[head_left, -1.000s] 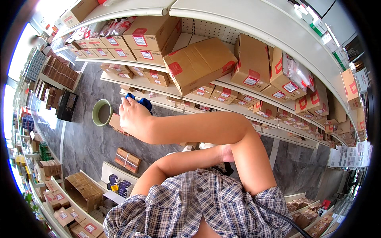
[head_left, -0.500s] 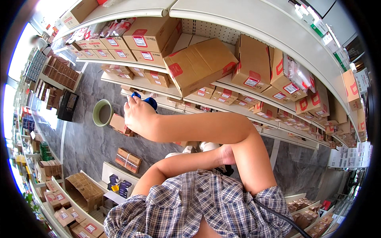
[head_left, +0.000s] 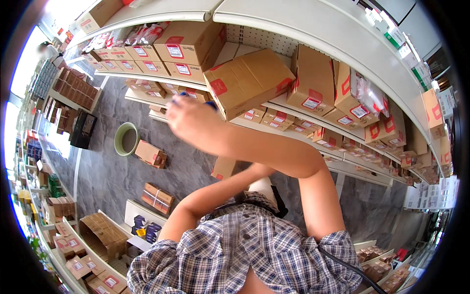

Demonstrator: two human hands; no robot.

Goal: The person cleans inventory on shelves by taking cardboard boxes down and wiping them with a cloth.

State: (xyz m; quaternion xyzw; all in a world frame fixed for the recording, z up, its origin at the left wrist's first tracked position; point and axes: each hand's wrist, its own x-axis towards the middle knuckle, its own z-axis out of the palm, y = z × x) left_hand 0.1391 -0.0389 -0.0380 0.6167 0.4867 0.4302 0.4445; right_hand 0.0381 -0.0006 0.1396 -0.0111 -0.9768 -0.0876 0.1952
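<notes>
My right arm crosses leftward in front of me, and my right hand [head_left: 188, 120], smeared by motion, is raised before the shelves. Its fingers are closed round a blue object [head_left: 210, 105]. Parts of it show beyond the hand, but its kind cannot be made out. Just right of this hand, a large cardboard carton [head_left: 247, 81] sits askew on the shelf, its near corner jutting past the edge. My left forearm reaches across my waist to the right. My left hand [head_left: 263, 169] is mostly hidden behind my right forearm, and its fingers do not show.
Shelves [head_left: 279, 14] packed with cartons run along the far side. On the grey floor stand a green bucket [head_left: 126, 139], a small box [head_left: 151, 154], a strapped box bundle [head_left: 157, 197] and another carton [head_left: 223, 167]. Low shelving [head_left: 117, 267] with boxes flanks me at left.
My right hand has moved up and to the right with the blue object, uncovering the small box by the bucket. My left hand has shifted up and left, behind my right forearm.
</notes>
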